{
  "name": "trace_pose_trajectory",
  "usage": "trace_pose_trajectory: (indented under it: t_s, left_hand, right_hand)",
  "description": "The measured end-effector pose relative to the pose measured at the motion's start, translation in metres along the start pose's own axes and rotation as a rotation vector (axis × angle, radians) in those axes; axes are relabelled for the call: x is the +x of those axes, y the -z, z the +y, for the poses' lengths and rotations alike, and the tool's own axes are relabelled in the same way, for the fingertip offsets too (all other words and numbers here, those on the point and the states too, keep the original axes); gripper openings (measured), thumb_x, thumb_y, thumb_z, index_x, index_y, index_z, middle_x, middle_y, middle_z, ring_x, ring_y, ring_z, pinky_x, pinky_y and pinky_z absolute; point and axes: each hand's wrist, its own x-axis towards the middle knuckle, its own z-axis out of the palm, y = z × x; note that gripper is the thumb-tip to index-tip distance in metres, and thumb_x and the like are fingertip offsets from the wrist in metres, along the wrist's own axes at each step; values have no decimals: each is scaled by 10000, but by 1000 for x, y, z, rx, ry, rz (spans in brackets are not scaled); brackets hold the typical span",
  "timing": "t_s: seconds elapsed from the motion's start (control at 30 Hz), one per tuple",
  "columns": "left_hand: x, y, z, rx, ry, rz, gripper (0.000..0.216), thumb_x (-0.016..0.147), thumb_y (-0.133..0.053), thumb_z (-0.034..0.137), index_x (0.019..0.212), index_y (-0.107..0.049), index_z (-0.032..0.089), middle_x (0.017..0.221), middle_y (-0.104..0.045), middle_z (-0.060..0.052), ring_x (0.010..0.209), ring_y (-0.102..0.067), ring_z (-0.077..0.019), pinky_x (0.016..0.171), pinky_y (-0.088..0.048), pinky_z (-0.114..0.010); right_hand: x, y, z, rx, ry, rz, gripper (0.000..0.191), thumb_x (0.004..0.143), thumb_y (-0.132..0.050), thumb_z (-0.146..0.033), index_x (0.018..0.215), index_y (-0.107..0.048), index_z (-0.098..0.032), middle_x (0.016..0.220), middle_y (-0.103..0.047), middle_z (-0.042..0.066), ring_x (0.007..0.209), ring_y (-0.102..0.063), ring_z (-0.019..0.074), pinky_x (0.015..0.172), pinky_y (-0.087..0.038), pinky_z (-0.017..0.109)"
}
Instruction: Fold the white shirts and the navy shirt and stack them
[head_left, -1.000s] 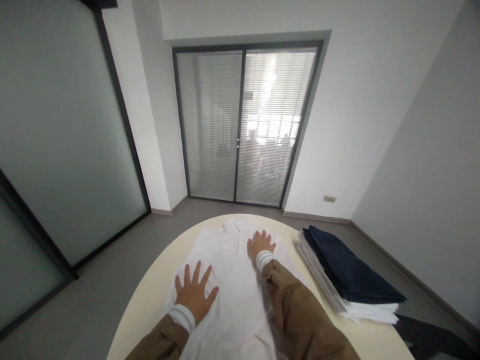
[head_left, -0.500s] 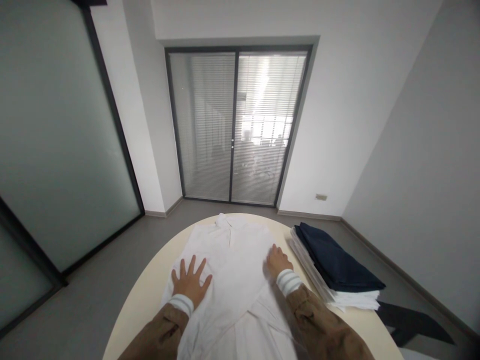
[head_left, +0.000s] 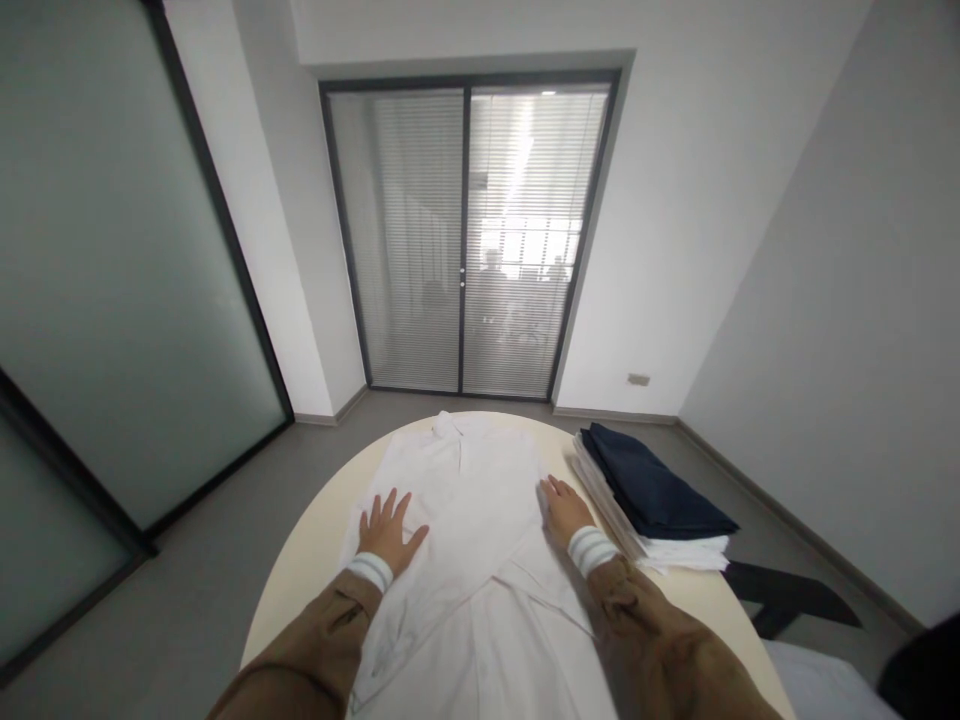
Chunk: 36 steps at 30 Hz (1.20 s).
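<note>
A white shirt (head_left: 472, 500) lies spread flat on a cream rounded table (head_left: 307, 560), collar toward the far edge. My left hand (head_left: 388, 532) rests palm down on the shirt's left side, fingers spread. My right hand (head_left: 564, 509) lies flat on the shirt's right edge, fingers stretched forward. Neither hand holds anything. Both arms wear brown sleeves with white striped cuffs.
A stack of folded garments (head_left: 651, 500), dark navy on top of white ones, sits on the table's right side. A dark chair (head_left: 787, 598) stands at the right. Beyond the table are grey floor, a glass partition (head_left: 112, 300) at left and a blinded sliding door (head_left: 469, 240).
My right hand slid from the shirt's middle near the collar outward to its right edge. My left hand stayed flat on the left side. The camera view shifted slightly.
</note>
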Motion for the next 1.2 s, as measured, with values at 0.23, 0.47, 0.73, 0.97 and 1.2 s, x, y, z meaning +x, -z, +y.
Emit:
trace_pose_trajectory:
  t_s: [0.23, 0.47, 0.73, 0.97, 1.2]
  left_hand:
    - [-46, -13, -11, 12, -313, -51, 694, 874, -538, 569, 1497, -381, 305, 1608, -264, -77, 1480, -140, -393, 1155, -215, -582]
    - [-46, -17, -15, 6, -332, 17, 586, 888, -548, 521, 1434, -481, 318, 1561, -368, -64, 1453, -244, -364, 1145, -252, -577]
    - [-62, -3, -24, -30, -252, 105, 447, 894, -513, 363, 1287, -592, 165, 1274, -568, -141, 1209, -515, -284, 1052, -422, -430]
    - [-69, -8, -35, -195, -315, 224, 295, 880, -488, 305, 1114, -621, 184, 1152, -574, -118, 1128, -545, -272, 1031, -454, -440]
    - [-65, 0, -40, -191, -262, 114, 182, 909, -451, 266, 945, -613, 191, 1003, -630, -97, 1030, -581, -241, 955, -476, -376]
  right_hand:
    - [-67, -21, -31, 148, 47, -74, 663, 946, -342, -561, 1542, -266, -280, 1625, -206, 46, 1486, -169, 322, 1156, -196, 574]
    - [-98, -25, -18, 179, 213, 130, 557, 911, -430, -465, 1387, -512, -187, 1540, -388, 106, 1409, -344, 280, 1156, -274, 433]
    - [-104, -24, 15, 156, 39, 121, 461, 870, -505, -329, 1286, -572, -143, 1265, -591, 150, 1179, -524, 262, 1046, -383, 355]
    - [-104, -37, 23, 235, -45, 270, 353, 902, -431, -359, 1076, -681, -181, 1105, -646, 119, 1081, -570, 251, 987, -404, 353]
    - [-112, -26, 20, 395, -36, 273, 388, 898, -408, -431, 1132, -631, -217, 1046, -692, 84, 942, -645, 228, 853, -460, 339]
